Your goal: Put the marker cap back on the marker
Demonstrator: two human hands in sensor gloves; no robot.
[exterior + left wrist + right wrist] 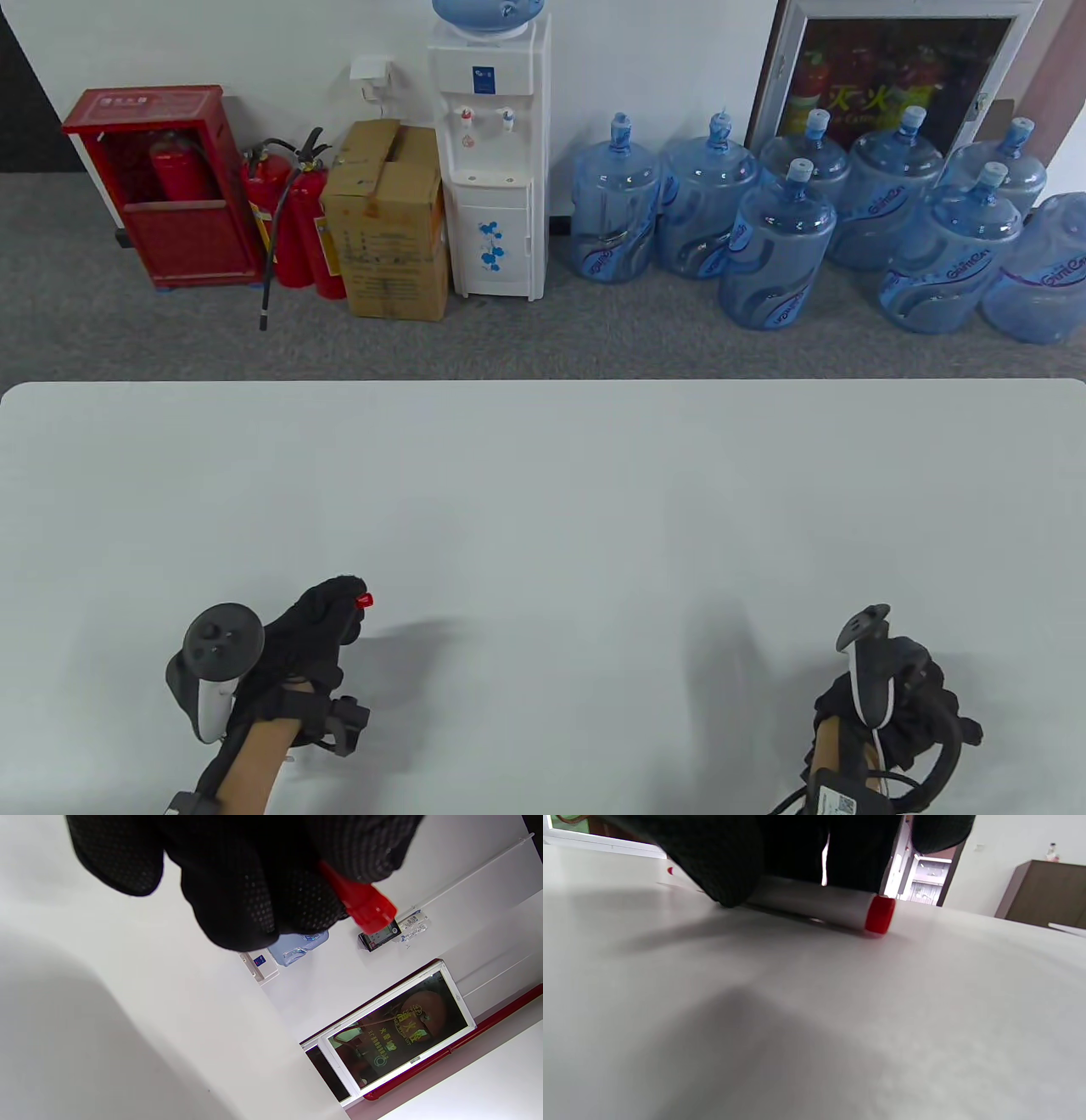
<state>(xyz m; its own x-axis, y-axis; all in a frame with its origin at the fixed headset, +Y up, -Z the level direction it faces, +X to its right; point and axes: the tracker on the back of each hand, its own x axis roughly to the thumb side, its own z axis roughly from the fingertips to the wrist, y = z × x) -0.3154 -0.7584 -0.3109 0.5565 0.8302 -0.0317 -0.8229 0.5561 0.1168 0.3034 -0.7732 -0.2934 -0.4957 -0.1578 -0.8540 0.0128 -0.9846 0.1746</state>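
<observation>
Here the left hand [318,620] grips the red cap [364,600]; right hand [899,696] clasps the marker [814,902].

the left hand [318,624] wears a black knit cloth glove whose fingers [254,899] carry a grid of small raised dots, matt and grippy. the marker cap [360,902] is red plastic, translucent and glossy. the right hand [899,696] has the same dark knit cloth. the marker [818,902] has a smooth white barrel, seemingly plastic, with a matt red plastic end. the table [543,492] is white, smooth and softly satin, showing faint shadows. the tracker [216,658] looks like matt grey plastic.
</observation>
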